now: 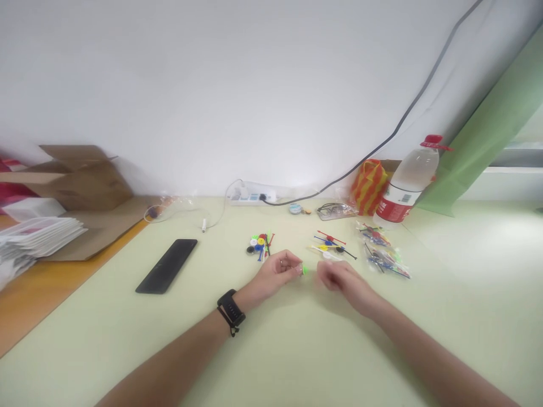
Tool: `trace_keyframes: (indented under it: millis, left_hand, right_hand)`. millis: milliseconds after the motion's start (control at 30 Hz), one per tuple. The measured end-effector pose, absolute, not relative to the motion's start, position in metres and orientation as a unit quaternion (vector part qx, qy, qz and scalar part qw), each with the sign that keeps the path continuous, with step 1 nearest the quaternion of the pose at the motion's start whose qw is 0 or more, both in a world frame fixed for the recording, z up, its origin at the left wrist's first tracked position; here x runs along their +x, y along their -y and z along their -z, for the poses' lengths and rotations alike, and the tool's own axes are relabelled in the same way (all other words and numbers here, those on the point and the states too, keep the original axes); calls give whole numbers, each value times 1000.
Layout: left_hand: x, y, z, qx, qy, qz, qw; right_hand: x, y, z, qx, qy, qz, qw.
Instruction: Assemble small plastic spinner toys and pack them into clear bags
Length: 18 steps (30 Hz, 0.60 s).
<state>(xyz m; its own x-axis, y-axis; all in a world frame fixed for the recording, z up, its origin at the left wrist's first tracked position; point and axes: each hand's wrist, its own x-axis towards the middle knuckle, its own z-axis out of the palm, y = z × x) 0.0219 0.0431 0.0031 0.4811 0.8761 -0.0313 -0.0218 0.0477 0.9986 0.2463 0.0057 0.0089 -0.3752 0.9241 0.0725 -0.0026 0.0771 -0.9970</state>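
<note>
My left hand (pixel 275 275), with a black watch on its wrist, pinches a small bright green plastic piece (pixel 304 270) between thumb and fingers. Close by on the right, my right hand (pixel 341 280) is curled with its fingertips together, slightly blurred; whatever is in it cannot be made out. Just beyond the left hand lies a pile of small coloured discs and sticks (pixel 259 244). Beyond the right hand, a second group of coloured sticks with discs on them (pixel 333 244) lies spread out. Clear bags of similar parts (pixel 386 257) lie farther right.
A black phone-like slab (pixel 167 267) lies at left. Along the wall are a power strip (pixel 253 195) with cables, a small round tin (pixel 296 209), a striped bag (pixel 369 186) and a large water bottle (pixel 407 183). An opened cardboard box (pixel 89 186) and stacked white packets (pixel 42 237) stand far left.
</note>
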Motion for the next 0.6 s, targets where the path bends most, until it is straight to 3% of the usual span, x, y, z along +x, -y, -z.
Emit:
trace_keyframes:
  millis: [100,300,600]
  left_hand:
    - [22,-43,-4,588,-368,-361,623]
    - [23,-42,-6,593,-358,-356,627]
    - [23,-41,-6,607,-332,-348,633]
  right_hand:
    - [249,-6,-11,-341,616,-594,388]
    - [242,-9,-6,-415,595,-530,439]
    - [239,-12,5,-426,639,-483,421]
